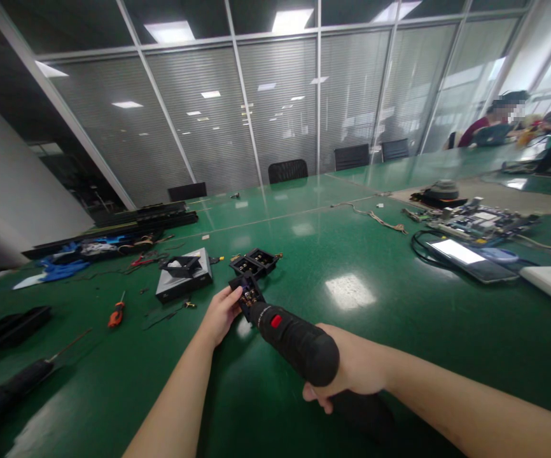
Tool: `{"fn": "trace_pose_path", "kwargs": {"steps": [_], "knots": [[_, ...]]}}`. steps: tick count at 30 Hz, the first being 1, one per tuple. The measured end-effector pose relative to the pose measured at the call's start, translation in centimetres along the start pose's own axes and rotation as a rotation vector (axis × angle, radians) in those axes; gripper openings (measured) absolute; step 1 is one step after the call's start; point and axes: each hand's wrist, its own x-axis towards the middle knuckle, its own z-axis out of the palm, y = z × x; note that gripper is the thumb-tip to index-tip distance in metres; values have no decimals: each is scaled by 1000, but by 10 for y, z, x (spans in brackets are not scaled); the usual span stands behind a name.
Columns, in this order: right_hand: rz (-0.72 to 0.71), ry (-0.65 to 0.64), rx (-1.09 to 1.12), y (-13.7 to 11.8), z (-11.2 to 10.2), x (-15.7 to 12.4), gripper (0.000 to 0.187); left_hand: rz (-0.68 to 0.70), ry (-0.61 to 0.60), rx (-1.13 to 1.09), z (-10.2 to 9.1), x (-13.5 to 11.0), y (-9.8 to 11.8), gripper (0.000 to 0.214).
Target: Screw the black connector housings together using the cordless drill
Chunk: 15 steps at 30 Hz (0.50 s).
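Closest to you, your right hand (342, 366) is wrapped round the grip of a black power driver (299, 343) with a red switch on top, fingers curled in, though the handle's mostly lost in shadow. Off to your lower left there's a second black tool (13, 388) lying on the green desk (299, 420), long thin bit pointing away from you. Your left hand (223, 313) is pinched shut on a small open black housing (248, 294), thumb on its near-left side, other fingers mostly hidden. That housing sits right at the driver's nose, mid-desk; can't tell if the bit actually touches anything inside. Left of that hand you've got an orange screwdriver (116, 315). Just past the housing are two more black housings (262, 259) side by side, and left of those a grey box (189, 280) with a black bracket (182, 266) on top. Over on your right there's a phone (471, 259) with a lit screen, then circuit boards (483, 219) behind it. Way back, chairs (287, 170) line the far edge, and another person (478, 132) sits far right.
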Motion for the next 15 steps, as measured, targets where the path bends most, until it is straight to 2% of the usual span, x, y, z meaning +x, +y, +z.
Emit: {"fn": "trace_pose_path", "kwargs": {"steps": [15], "knots": [[13,-2,1,-4,1,0,33,-4,1,10,-3,1,-2,48]]}}
